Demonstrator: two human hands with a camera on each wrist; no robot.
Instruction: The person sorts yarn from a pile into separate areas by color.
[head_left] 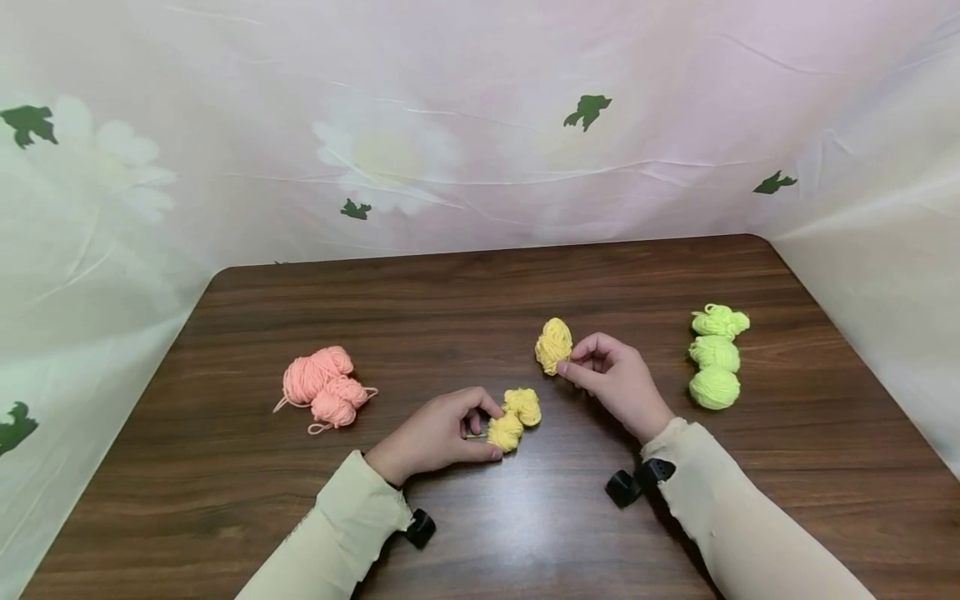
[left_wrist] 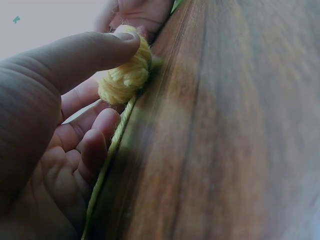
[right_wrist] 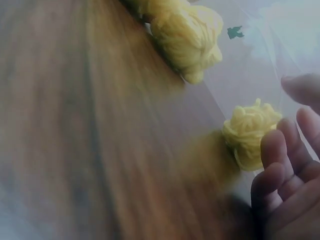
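Note:
Near the middle of the table, my left hand (head_left: 442, 429) holds a small yellow yarn ball (head_left: 505, 432) between thumb and fingers. In the left wrist view the thumb lies over this yarn ball (left_wrist: 125, 80), and a loose yarn end (left_wrist: 112, 145) trails along the tabletop. Another yellow yarn ball (head_left: 522, 407) sits against its far right side. Farther back, a third yellow yarn ball (head_left: 554, 346) stands apart, with the thumb and fingertips of my right hand (head_left: 618, 383) right at its edge. The right wrist view shows those fingers spread loosely beside that yarn ball (right_wrist: 250, 132).
Several pink yarn balls (head_left: 315, 379) lie clustered on the left, with loose ends. Three lime-green yarn balls (head_left: 715, 354) form a column on the right. The dark wooden table (head_left: 420, 308) meets a floral cloth backdrop (head_left: 480, 125) at the back and sides.

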